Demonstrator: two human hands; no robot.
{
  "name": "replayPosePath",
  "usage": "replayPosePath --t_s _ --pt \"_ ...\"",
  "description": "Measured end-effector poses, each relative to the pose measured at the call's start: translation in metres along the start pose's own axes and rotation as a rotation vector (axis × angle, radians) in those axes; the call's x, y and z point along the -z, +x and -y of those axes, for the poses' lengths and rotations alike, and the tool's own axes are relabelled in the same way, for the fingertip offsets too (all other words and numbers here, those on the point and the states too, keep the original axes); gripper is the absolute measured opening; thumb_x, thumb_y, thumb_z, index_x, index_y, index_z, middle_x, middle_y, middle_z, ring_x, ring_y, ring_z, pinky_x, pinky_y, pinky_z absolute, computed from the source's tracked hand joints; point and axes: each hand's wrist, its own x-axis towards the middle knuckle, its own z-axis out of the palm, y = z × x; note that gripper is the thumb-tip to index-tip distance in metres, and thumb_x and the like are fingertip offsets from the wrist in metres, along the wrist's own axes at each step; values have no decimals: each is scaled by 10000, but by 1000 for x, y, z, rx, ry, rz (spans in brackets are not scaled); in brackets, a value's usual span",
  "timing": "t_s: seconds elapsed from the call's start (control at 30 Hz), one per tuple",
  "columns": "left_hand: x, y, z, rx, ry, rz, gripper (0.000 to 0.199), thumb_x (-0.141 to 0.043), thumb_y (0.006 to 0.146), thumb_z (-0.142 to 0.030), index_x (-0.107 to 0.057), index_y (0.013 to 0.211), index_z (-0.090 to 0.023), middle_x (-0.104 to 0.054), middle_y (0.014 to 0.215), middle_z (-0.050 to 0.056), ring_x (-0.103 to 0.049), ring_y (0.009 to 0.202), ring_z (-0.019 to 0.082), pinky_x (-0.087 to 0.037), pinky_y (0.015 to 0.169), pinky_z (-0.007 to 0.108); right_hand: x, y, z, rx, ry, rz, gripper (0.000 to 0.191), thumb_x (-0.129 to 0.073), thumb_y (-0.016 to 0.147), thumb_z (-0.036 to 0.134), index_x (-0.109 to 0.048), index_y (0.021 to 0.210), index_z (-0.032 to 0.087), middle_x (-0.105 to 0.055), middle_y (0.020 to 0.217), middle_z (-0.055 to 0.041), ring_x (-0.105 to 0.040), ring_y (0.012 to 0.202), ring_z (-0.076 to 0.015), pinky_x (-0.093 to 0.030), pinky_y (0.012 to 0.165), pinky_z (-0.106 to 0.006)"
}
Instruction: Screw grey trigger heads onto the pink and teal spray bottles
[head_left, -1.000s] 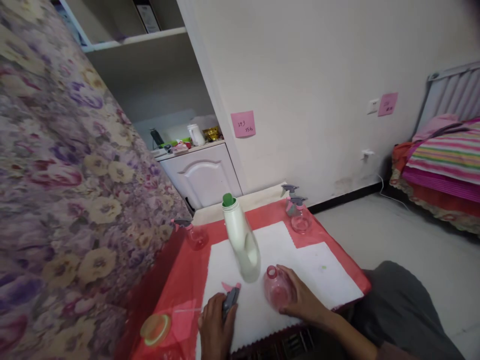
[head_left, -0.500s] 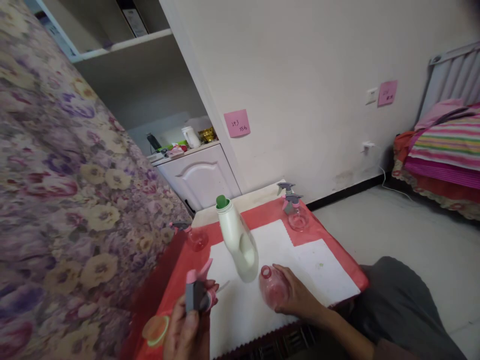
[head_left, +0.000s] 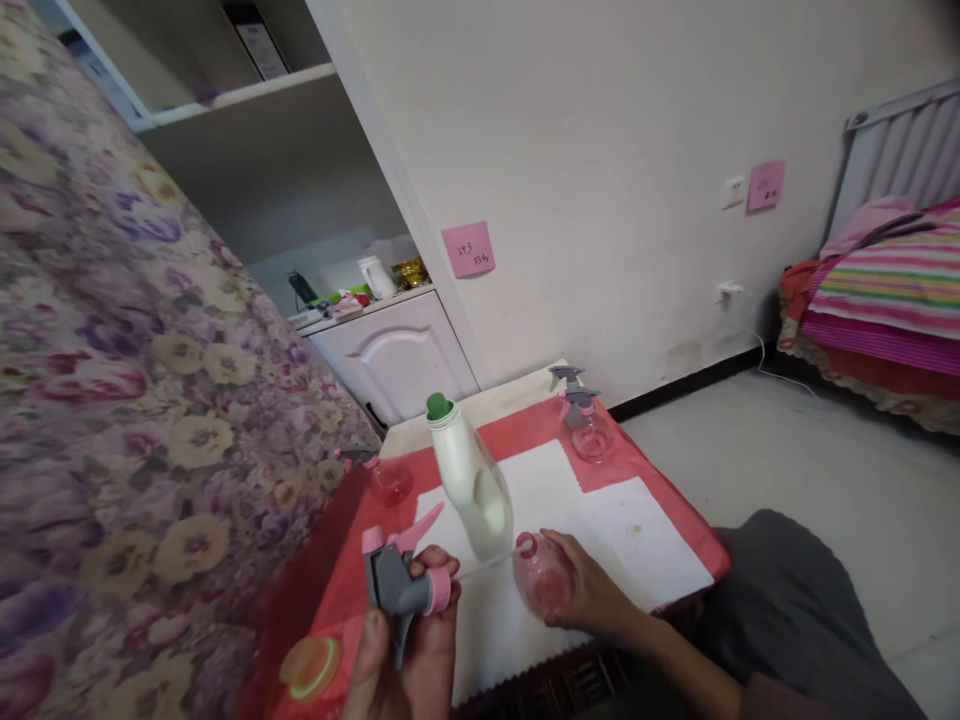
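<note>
My left hand (head_left: 409,640) is closed on a grey and pink spray trigger head (head_left: 401,585), turned sideways. A thin clear tube runs from its pink collar towards the right, its tip at the mouth of a clear pink bottle (head_left: 541,585). My right hand (head_left: 589,590) wraps round that bottle from the right, keeping it tilted over the white cloth. Behind the bottle stands a pale green jug (head_left: 472,480) with its neck uncapped and something green in the opening.
Spray bottles (head_left: 591,435) stand at the table's back right, and another spray bottle (head_left: 390,482) at the left. An orange cup with a green rim (head_left: 313,668) is near left. White cloth (head_left: 544,470) covers part of the red tablecloth (head_left: 660,460). A floral curtain (head_left: 150,400) hangs left.
My left hand has turned the spray head, swinging its tube to the right up to the bottle's mouth. My right hand keeps its hold on the bottle.
</note>
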Motion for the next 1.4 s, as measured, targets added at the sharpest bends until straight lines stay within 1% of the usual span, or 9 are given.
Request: replayPosePath --t_s 0.2,0.33,0.43,0.5,0.6,0.7,0.8,1.0,1.4 --pt "1 8 12 40 -6 11 415 -655 825 -326 -642 1233 -250 -745 1096 90 -676 1072 231 -556 945 332 0 1 6 -37 -27 9 927 -770 523 143 -405 1372 215 -498 1393 -135 -467 1309 -331 -373 1113 -483" --pt "-4 9 11 -39 79 -16 445 -679 808 -410 -642 1231 -276 -751 1068 57 -675 1061 227 -558 945 337 0 2 9 -33 -37 5 914 -767 529 146 -410 1366 226 -501 1389 -140 -467 1307 -337 -367 1116 -496" --pt "-9 8 7 -100 136 -22 400 -715 767 -434 -696 1132 -271 -747 1053 44 -681 1017 233 -572 912 346 0 1 7 -20 -26 0 899 -767 545 163 -415 1369 246 -504 1393 -127 -469 1306 -341 -366 1111 -514" --pt "-12 6 6 -116 162 -36 364 -723 755 -441 -719 1062 -247 -741 1044 52 -677 1007 235 -573 897 340 0 0 5 -18 -19 -8 899 -772 549 174 -418 1371 247 -506 1394 -122 -477 1299 -342 -373 1104 -513" --pt "-15 5 8 -97 202 -40 410 -722 750 -438 -691 1106 -235 -729 1051 66 -656 1041 240 -552 922 349 -2 0 1 -20 -16 -14 910 -784 549 178 -412 1378 238 -507 1391 -128 -488 1287 -335 -394 1094 -491" --pt "-15 7 18 -76 301 1 447 -732 741 -429 -674 1122 -201 -710 1073 86 -635 1058 243 -521 945 348 -2 0 -4 6 -29 -22 894 -779 565 175 -411 1377 237 -507 1383 -128 -491 1282 -323 -397 1095 -476" --pt "-15 11 33 -36 436 85 431 -767 698 -448 -692 1012 -162 -704 1032 96 -635 995 238 -509 902 322 -2 1 -10 36 -25 -10 932 -793 541 167 -404 1384 240 -501 1385 -127 -479 1291 -330 -384 1101 -487" --pt "-20 20 64 49 749 155 371 -749 715 -461 -687 947 -179 -728 963 78 -633 900 241 -476 821 322 0 2 -8 18 -21 12 977 -827 509 193 -398 1384 248 -482 1400 -132 -464 1302 -340 -368 1102 -513" --pt "-13 41 79 18 913 174 360 -694 745 -520 -670 862 -180 -673 791 31 -593 796 215 -465 740 299 0 2 -3 -8 -22 2 965 -800 501 183 -416 1381 278 -501 1392 -113 -478 1288 -345 -382 1085 -523"
